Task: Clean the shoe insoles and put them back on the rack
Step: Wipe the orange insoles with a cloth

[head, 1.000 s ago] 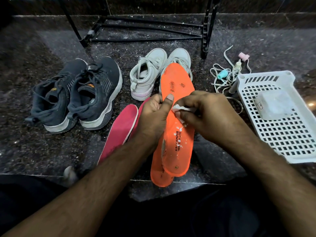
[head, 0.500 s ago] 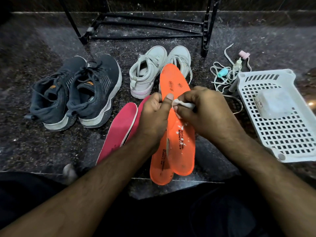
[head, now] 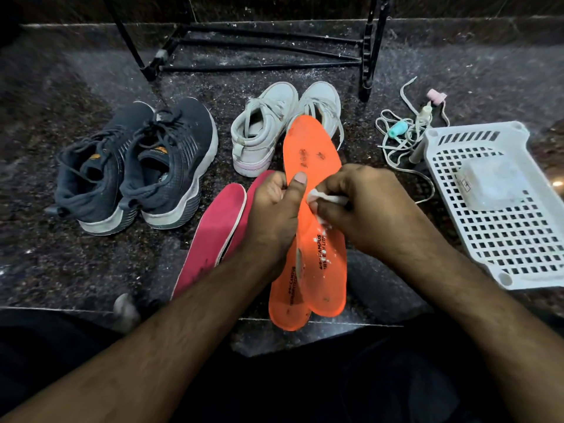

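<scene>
Orange insole (head: 314, 154) between left-hand fingers (head: 297, 190), right hand (head: 360, 206) around wipe (head: 320, 196)

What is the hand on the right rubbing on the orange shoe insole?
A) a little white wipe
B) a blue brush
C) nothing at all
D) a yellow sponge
A: the right hand pinches a small white wipe against the orange insole, which the left hand grips.
</scene>
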Action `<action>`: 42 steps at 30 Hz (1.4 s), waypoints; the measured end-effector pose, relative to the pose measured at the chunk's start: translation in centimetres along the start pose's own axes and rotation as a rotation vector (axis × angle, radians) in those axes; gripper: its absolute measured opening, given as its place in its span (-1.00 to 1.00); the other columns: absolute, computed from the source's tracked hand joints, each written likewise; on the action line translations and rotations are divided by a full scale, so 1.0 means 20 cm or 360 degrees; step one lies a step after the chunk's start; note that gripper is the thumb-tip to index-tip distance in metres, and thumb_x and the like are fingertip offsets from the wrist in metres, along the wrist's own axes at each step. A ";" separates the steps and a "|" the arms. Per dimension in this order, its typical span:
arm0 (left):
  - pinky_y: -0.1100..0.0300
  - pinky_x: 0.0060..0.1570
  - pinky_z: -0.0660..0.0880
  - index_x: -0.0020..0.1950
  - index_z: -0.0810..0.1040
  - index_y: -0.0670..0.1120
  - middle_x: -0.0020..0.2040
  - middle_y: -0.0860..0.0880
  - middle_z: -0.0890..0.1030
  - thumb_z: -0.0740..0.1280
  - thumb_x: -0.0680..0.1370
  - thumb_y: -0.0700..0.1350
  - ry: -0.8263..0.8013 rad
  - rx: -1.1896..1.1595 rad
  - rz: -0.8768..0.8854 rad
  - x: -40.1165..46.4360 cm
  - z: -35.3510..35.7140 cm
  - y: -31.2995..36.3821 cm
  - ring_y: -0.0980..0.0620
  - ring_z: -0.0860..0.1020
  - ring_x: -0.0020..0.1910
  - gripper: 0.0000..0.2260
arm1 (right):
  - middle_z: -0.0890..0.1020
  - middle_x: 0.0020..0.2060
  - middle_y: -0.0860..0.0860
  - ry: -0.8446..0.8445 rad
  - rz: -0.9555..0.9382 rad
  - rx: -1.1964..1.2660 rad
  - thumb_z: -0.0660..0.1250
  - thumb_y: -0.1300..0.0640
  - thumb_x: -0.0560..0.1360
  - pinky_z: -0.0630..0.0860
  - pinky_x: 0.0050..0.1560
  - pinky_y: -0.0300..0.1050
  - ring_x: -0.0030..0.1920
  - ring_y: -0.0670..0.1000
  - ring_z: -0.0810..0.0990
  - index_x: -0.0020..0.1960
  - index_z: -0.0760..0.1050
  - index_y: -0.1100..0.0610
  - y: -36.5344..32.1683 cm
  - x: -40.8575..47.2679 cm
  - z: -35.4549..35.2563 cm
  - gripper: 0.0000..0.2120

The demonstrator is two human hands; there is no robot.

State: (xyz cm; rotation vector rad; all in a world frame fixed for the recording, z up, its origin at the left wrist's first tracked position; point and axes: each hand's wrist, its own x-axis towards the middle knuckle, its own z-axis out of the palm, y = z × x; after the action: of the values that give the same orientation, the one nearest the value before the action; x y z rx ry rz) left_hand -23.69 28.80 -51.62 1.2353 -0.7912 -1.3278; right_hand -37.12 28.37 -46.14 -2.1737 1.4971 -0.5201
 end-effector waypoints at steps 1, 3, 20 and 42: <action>0.08 -0.25 0.44 0.02 0.46 -0.22 -0.15 -0.23 0.55 0.28 0.67 -0.13 0.0017 0.0010 0.0012 0.00 -0.01 0.00 -0.07 0.47 -0.24 -0.85 | 0.62 -0.21 -0.08 -0.0081 -0.0027 -0.0001 0.45 0.02 0.48 0.35 -0.19 -0.34 -0.18 -0.09 0.57 -0.06 0.69 -0.01 0.00 -0.02 0.00 -0.92; 0.02 -0.21 0.44 0.03 0.45 -0.30 -0.15 -0.21 0.54 0.30 0.65 -0.09 0.0022 0.0041 0.0029 0.01 -0.01 -0.01 -0.09 0.46 -0.22 -0.76 | 0.57 -0.28 -0.13 -0.0181 -0.0079 0.0019 0.46 0.00 0.47 0.32 -0.25 -0.41 -0.24 -0.13 0.53 -0.08 0.68 -0.03 0.00 -0.03 -0.01 -0.93; 0.05 -0.16 0.52 0.19 0.46 -0.29 -0.06 -0.28 0.60 0.25 0.68 -0.16 -0.0058 -0.0041 -0.0026 0.01 0.02 -0.01 -0.11 0.53 -0.17 -0.81 | 0.63 -0.20 -0.06 0.0186 0.0097 0.0073 0.48 0.06 0.46 0.39 -0.19 -0.33 -0.19 -0.08 0.60 -0.03 0.69 -0.01 0.11 0.05 -0.02 -0.90; 0.09 -0.20 0.58 0.16 0.47 -0.19 -0.09 -0.19 0.65 0.20 0.69 -0.19 -0.0157 -0.0083 0.0068 -0.01 0.02 0.01 -0.05 0.59 -0.24 -0.88 | 0.68 -0.35 -0.09 0.0196 0.0276 0.0291 0.45 0.01 0.47 0.49 -0.27 -0.25 -0.34 -0.19 0.61 -0.13 0.66 0.00 0.13 0.05 -0.03 -0.92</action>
State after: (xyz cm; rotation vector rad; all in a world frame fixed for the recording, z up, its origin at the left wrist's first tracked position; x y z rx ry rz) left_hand -24.11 28.84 -51.32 1.1126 -0.8428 -1.3746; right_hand -39.12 26.45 -47.00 -1.8827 1.6162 -0.7118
